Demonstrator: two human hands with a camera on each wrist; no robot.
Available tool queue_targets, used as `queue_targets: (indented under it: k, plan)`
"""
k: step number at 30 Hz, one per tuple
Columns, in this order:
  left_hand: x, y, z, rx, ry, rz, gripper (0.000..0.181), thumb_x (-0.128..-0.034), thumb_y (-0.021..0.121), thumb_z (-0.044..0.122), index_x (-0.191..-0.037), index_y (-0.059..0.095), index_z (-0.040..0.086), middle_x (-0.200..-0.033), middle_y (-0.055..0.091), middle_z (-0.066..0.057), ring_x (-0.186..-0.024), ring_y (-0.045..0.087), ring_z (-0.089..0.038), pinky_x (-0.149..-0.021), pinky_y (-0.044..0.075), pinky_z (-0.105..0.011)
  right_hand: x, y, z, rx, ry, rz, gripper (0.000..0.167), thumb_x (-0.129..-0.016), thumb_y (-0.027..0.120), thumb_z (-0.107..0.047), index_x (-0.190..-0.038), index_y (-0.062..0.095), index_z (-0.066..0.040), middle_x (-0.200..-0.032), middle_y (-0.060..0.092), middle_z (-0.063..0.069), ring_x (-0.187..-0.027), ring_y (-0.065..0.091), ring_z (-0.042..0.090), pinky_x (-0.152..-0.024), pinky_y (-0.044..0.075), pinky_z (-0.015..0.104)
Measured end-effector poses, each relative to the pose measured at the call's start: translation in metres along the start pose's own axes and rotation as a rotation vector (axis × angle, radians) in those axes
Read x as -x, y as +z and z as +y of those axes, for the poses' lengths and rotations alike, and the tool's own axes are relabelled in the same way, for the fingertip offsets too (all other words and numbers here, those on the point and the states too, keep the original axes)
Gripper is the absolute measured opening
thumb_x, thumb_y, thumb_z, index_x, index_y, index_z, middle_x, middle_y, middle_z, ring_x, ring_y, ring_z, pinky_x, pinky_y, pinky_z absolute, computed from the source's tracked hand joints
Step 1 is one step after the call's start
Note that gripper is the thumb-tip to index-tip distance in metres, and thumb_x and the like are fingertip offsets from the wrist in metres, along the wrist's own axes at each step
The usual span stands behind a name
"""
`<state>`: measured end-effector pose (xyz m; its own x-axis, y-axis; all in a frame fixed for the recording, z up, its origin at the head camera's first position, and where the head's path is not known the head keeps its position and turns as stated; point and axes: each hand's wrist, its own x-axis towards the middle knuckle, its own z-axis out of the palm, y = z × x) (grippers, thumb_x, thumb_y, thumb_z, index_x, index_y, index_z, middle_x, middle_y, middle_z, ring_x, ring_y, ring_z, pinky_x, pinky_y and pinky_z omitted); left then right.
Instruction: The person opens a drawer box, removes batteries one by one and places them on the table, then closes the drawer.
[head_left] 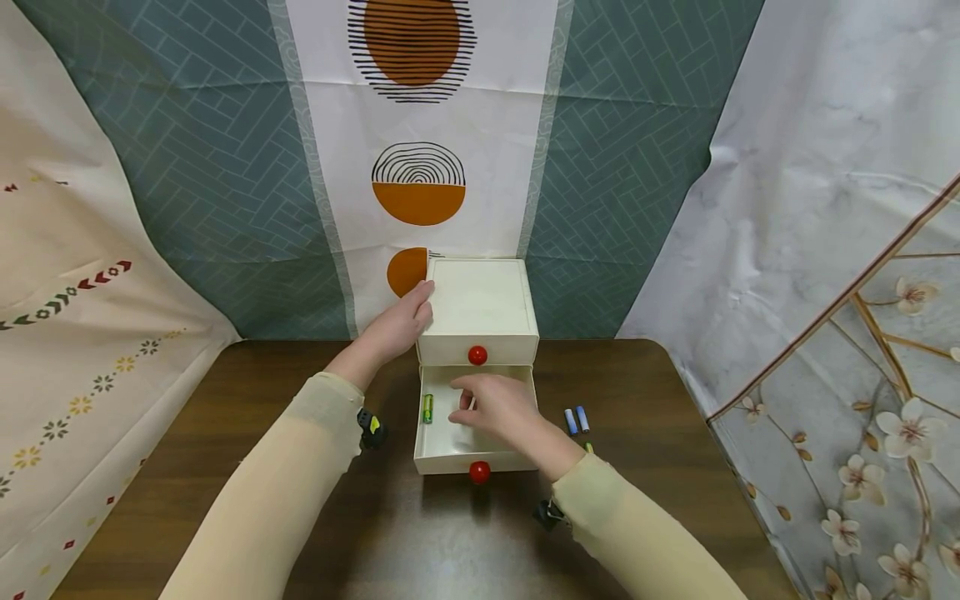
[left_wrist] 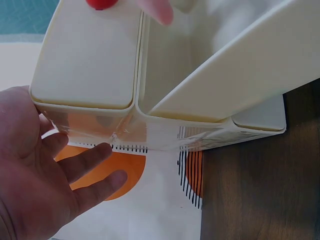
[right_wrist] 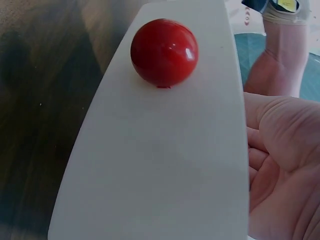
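Note:
A small white drawer cabinet (head_left: 480, 296) stands against the back cloth, its middle drawer (head_left: 450, 454) pulled out. A green battery (head_left: 427, 408) lies inside that drawer by its left wall. My right hand (head_left: 498, 408) is over the drawer, thumb and index finger apart with nothing seen between them; its fingertips are hidden behind the drawer front (right_wrist: 160, 150) in the right wrist view. My left hand (head_left: 401, 325) rests against the cabinet's upper left side, several fingers spread in the left wrist view.
Two blue batteries (head_left: 571, 422) lie on the brown table (head_left: 637, 500) right of the drawer. Another green battery (head_left: 588, 447) is partly hidden by my right wrist. Red round knobs stick out from the upper drawer (head_left: 442, 350) and the pulled-out one. Patterned cloths hang around the table.

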<state>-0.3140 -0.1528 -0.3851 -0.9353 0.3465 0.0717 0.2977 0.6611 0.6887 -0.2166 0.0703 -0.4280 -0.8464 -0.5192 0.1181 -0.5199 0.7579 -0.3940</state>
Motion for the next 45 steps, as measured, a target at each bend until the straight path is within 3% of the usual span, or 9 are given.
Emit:
queue_targets:
  k: [24,45]
  plan:
    - [0.000,0.000,0.000,-0.003,-0.003,-0.003,0.063,-0.1201,0.029,0.030,-0.177,0.019,0.005,-0.184,0.012,-0.014,-0.169,0.017,-0.033,-0.135,0.017,-0.050,-0.031,0.035,-0.010,0.069,0.019,-0.065,0.045,-0.093,0.091,-0.031,-0.133,0.078,-0.013,-0.075,0.060,-0.012,-0.070,0.056,0.007,-0.063,0.044,0.028]
    - [0.003,-0.001,0.003,-0.005,0.006,0.003,0.062,-0.1197,0.029,0.028,-0.176,0.020,0.004,-0.184,0.013,-0.016,-0.169,0.016,-0.033,-0.136,0.015,-0.050,-0.041,0.043,-0.016,0.098,0.052,-0.077,0.043,-0.092,0.092,-0.032,-0.131,0.079,-0.017,-0.068,0.058,-0.011,-0.073,0.058,0.010,-0.064,0.046,0.030]
